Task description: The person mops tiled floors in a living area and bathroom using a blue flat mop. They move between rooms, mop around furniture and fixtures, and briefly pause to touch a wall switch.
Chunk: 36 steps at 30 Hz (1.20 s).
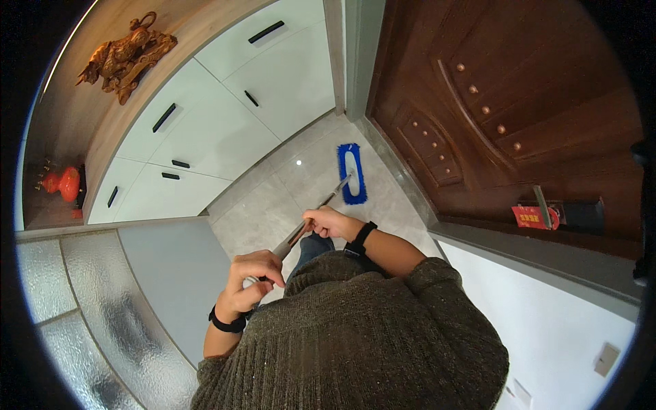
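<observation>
A flat mop (361, 190) with a blue fringed pad and a grey-white centre plate rests on the pale tiled floor, between the white cabinet and the brown door. Its long metal handle slants back toward me. My left hand (251, 279) is closed round the thicker, light-coloured upper end of the handle, near my body. Farther down the handle, my right hand (330, 223) wraps round the shaft. Both wrists wear black bands. My foot and part of a blue trouser leg show just under the handle.
A white cabinet (225, 102) with black handles curves along the left; a carved bull figurine (126, 58) and a red gourd ornament (67, 183) stand on its wooden shelf. The brown door (506, 96) is at right, a red tag (531, 217) on its handle. Textured glass panels (116, 301) stand lower left.
</observation>
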Available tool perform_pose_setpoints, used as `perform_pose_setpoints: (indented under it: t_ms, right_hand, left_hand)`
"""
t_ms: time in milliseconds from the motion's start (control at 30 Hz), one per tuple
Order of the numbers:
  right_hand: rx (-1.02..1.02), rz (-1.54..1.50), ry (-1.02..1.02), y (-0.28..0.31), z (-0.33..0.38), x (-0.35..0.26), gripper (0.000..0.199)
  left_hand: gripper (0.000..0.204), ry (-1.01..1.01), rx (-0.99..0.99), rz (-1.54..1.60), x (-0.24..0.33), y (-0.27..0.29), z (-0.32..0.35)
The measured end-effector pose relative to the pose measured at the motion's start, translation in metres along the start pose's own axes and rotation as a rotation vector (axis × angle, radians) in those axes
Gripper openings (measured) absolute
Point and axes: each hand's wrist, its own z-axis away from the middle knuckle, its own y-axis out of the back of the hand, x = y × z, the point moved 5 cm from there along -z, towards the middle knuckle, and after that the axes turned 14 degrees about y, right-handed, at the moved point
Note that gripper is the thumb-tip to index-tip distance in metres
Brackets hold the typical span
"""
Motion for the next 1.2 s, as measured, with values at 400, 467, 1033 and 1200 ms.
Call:
perform_pose_setpoints:
  t_ms: [400, 467, 1033, 1200]
  right_hand:
    - [0.303, -0.173, -0.006, 0.1, 0.069, -0.001, 0.023]
    - [0.331, -0.117, -0.037, 0.116, 0.06, 0.007, 0.021]
    - [0.026, 0.085, 0.004, 0.027, 0.017, -0.025, 0.026]
    - [0.01, 0.303, -0.128, 0.058, -0.017, -0.024, 0.023]
  left_hand:
    - [0.017, 0.119, -0.316, 0.217, -0.016, -0.024, -0.093]
    - [0.018, 0.197, -0.277, 0.27, -0.036, -0.033, -0.108]
    - [0.017, -0.084, 0.138, 0.021, 0.01, -0.027, -0.009]
    - [0.015, 0.094, 0.406, 0.258, -0.042, -0.047, -0.012]
